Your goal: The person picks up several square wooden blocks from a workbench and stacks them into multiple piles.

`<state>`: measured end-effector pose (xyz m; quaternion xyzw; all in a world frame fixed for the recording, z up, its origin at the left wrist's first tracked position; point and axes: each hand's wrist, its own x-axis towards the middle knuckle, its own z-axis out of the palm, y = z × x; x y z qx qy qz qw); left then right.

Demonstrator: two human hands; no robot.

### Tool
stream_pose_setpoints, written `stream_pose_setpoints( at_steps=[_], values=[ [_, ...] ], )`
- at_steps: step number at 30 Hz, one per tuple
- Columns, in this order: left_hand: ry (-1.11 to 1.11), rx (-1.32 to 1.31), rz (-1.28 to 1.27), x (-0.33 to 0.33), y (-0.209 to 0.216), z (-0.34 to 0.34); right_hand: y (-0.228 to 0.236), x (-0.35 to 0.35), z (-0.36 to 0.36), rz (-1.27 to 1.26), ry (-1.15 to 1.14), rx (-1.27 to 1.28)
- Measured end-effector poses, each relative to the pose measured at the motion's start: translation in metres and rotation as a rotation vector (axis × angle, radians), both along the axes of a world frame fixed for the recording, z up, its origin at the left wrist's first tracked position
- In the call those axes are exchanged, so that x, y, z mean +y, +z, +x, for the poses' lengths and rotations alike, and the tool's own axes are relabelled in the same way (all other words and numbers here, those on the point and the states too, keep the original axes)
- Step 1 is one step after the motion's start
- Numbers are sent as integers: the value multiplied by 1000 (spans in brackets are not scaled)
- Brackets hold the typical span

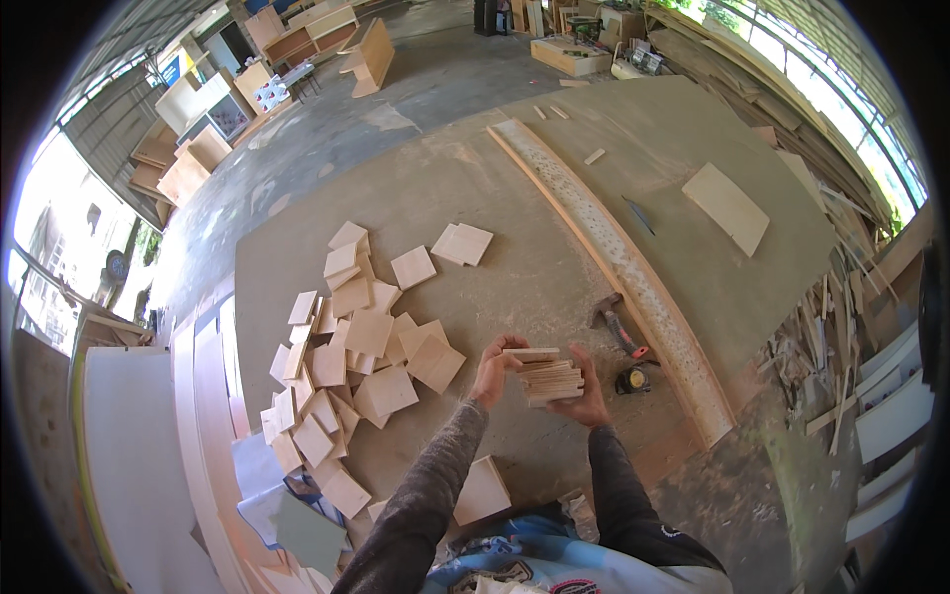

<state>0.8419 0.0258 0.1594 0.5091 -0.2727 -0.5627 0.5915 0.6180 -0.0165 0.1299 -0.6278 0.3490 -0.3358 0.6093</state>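
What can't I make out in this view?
Head view: count in the stack of thin, pale wooden squares; left hand and right hand partly cover it.
Head view: bottom of the heap of pale wooden squares; upper ones cover it.
Head view: any markings on the black-and-yellow tape measure; too small.

Left grip (492, 373), right grip (591, 394), wooden stack (550, 379) between

A short stack of thin, pale wooden squares (551, 380) sits between two bare hands, left (494, 370) and right (589, 398), its layered edges slightly uneven, the top piece jutting toward the left hand. Matching loose squares (369, 334) lie in a jumbled, overlapping heap left of the hands; one single square (482, 492) lies flat, nearer the body.
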Motion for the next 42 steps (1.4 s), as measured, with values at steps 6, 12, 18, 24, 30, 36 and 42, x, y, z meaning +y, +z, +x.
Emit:
stream_pose_setpoints(
  at_steps=[6,12,18,24,30,36,42],
  values=[
    [-7,124,-7,-9,-8,-32,-6,16,17,-1,-7,-83],
    [79,288,33,-2,4,-31,10,0,1,-219,-25,156],
    [-36,-338,144,3,-8,-47,-1,-1,-2,-160,129,162],
    [-67,-633,151,6,5,-39,-41,-9,-9,-228,218,174],
    [507,-1098,494,51,-14,67,27,-8,43,233,283,-51],
    [456,-708,539,102,2,151,10,-13,162,313,538,-68],
    [728,-178,240,93,-22,146,-15,-16,217,-150,511,352]
  ],
)
